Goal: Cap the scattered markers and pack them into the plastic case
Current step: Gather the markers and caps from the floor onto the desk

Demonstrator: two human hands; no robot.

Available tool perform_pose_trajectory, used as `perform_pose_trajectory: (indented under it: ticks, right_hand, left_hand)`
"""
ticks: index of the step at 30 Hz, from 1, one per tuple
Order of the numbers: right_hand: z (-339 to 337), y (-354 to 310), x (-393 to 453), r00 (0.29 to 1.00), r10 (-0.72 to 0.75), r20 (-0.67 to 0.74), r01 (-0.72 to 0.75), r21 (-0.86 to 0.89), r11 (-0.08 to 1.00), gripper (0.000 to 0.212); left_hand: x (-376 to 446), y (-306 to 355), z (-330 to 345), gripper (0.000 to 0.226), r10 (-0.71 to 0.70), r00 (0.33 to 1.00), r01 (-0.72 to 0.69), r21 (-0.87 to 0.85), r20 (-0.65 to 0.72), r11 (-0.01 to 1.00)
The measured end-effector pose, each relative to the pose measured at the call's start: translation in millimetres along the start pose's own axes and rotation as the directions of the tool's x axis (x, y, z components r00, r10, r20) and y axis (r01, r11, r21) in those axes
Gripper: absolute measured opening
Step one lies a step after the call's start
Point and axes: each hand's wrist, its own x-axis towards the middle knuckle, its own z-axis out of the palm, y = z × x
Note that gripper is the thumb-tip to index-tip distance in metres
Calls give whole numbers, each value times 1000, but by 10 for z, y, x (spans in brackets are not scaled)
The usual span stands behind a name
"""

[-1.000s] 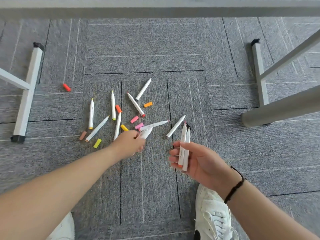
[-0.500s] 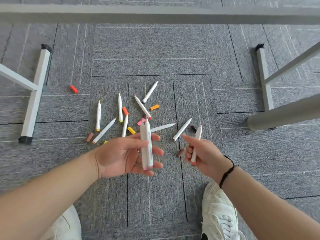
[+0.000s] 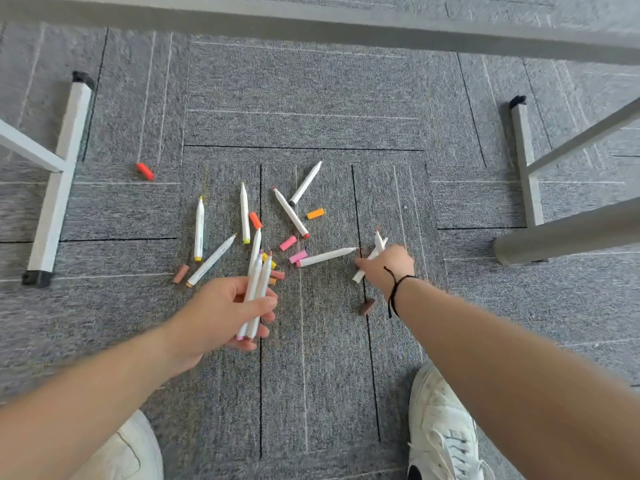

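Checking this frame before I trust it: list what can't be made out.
- Plastic case: nowhere in the head view.
- Right hand: its back hides the fingers and how many markers it grips.
- Left hand: motion blur smears its marker bundle; the count is unclear.
- Marker tips: too small to tell colours reliably.

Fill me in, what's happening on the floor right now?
A person is gathering uncapped markers off the grey carpet. The left hand grips a small bundle of markers. The right hand reaches out and holds markers too. Several markers, such as one beside that hand, and loose caps, like an orange cap and a red cap, lie scattered. No plastic case is in view.
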Motion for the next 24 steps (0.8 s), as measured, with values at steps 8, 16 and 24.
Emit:
perform_pose_trajectory:
  ticks: [8, 16, 24]
  right_hand:
    - [-146, 11, -237, 939, -4, 343, -224, 620, 752, 16]
    - [-585, 283, -774, 688, -465, 557, -407, 827, 387, 27]
    - [-617, 699, -831, 760, -361, 541, -485, 841, 240, 37]
  left_hand:
    - [140, -21, 14, 10, 124, 990, -105, 223, -71, 969]
    - [354, 252, 298, 24, 291, 956, -194, 690, -25, 698]
    - [844, 550, 899, 22, 490, 866, -184, 975, 101, 124]
